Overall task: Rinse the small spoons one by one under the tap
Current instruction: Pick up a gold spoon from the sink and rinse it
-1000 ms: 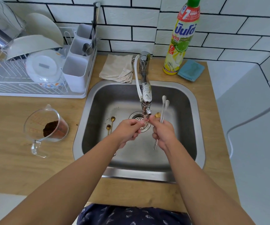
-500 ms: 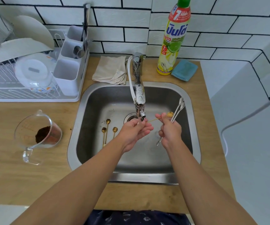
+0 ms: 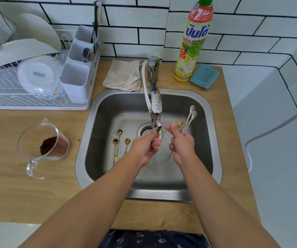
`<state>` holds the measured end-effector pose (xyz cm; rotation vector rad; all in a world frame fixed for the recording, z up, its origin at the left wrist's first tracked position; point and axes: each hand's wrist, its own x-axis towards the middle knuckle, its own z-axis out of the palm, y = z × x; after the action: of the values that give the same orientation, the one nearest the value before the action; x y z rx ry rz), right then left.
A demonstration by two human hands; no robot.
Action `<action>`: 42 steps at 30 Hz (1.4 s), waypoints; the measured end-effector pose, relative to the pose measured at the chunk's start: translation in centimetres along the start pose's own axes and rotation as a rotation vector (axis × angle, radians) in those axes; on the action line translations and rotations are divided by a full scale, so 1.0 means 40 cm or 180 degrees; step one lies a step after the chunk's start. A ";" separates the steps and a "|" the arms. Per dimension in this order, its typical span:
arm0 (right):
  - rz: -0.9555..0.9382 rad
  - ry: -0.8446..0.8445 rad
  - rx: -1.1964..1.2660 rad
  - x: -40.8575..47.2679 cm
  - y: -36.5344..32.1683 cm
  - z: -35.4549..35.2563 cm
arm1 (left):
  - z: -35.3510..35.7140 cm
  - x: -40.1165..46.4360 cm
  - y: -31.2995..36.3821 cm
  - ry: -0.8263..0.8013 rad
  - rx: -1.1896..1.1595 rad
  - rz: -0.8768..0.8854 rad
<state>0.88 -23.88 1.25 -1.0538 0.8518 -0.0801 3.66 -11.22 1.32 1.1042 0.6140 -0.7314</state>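
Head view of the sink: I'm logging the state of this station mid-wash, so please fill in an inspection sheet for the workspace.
Surface: wooden counter around a steel sink.
Job's things: gold spoon held across both hands at the tap outlet; two silver spoons in the right hand; three gold spoons on the sink floor left of the drain.
Clutter: measuring jug holding brown powder, folded cloth, dish soap bottle, blue sponge, dish rack with plates and cutlery.
Grippers: left hand pinches the gold spoon's handle; right hand grips its bowl end plus the silver spoons.
Cables: white cable at right.
Surroundings: white tiled wall.
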 end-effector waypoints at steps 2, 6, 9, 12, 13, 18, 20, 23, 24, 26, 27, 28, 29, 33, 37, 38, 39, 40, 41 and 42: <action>-0.0031 -0.0081 0.0030 -0.003 -0.001 0.003 | 0.004 0.007 0.006 0.0148 0.0102 -0.0080; -0.0018 0.0366 0.0113 0.009 -0.009 -0.011 | -0.015 -0.004 0.000 -0.0366 0.0628 0.0348; 0.0110 0.0686 0.0179 0.012 0.000 -0.005 | -0.010 -0.009 -0.011 -0.0550 0.0996 0.0631; 0.0259 0.0771 0.0232 0.006 0.013 0.013 | 0.006 -0.008 -0.008 -0.0205 0.1215 0.0761; 0.0279 0.0752 0.0233 0.004 0.017 0.018 | 0.009 -0.005 -0.004 -0.0068 0.1281 0.0811; 0.0255 0.0759 0.0210 -0.001 0.027 0.024 | 0.000 -0.003 0.014 -0.0159 0.0935 0.0558; 0.0225 0.0822 0.0277 0.006 0.020 0.016 | -0.002 -0.014 0.005 -0.0436 0.0820 0.0441; 0.0196 0.0773 0.0345 0.014 0.013 0.008 | 0.003 -0.025 -0.011 -0.0582 0.0507 0.0461; 0.0178 0.0742 0.0327 0.012 0.014 0.009 | 0.006 -0.027 -0.009 -0.0468 0.0490 0.0490; 0.0164 0.0685 0.0246 0.006 0.025 0.017 | 0.010 -0.019 -0.002 -0.0094 0.0496 0.0515; 0.0158 0.0676 0.0207 0.003 0.031 0.021 | 0.010 -0.014 0.001 0.0060 0.0504 0.0527; 0.0149 0.0690 0.0181 0.001 0.035 0.022 | 0.010 -0.010 0.003 0.0138 0.0524 0.0541; 0.0144 0.0710 0.0168 0.000 0.036 0.021 | 0.009 -0.009 0.003 0.0125 0.0542 0.0534; 0.0141 0.0670 0.0217 0.007 0.023 -0.002 | -0.007 -0.022 -0.006 -0.0570 0.0114 0.0353; 0.0066 0.0523 0.0232 -0.004 0.025 0.014 | 0.004 -0.019 0.002 -0.0253 -0.0314 0.0071; 0.0035 0.0510 0.0186 -0.008 0.030 0.024 | 0.005 -0.012 0.008 -0.0081 -0.0341 0.0013; 0.0004 0.0501 0.0129 -0.011 0.034 0.031 | 0.003 -0.005 0.015 0.0021 -0.0330 -0.0030; -0.0026 0.0503 0.0094 -0.013 0.035 0.035 | 0.001 -0.001 0.021 0.0063 -0.0254 -0.0053; -0.0034 0.0519 0.0107 -0.011 0.034 0.034 | -0.004 0.000 0.023 0.0059 -0.0106 -0.0052; -0.0010 0.0539 0.0157 -0.007 0.032 0.031 | -0.009 -0.003 0.022 0.0014 0.0104 -0.0025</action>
<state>1.08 -22.17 0.66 -1.0121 0.9963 -0.1941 4.26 -10.61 1.78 1.1345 0.6123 -0.7482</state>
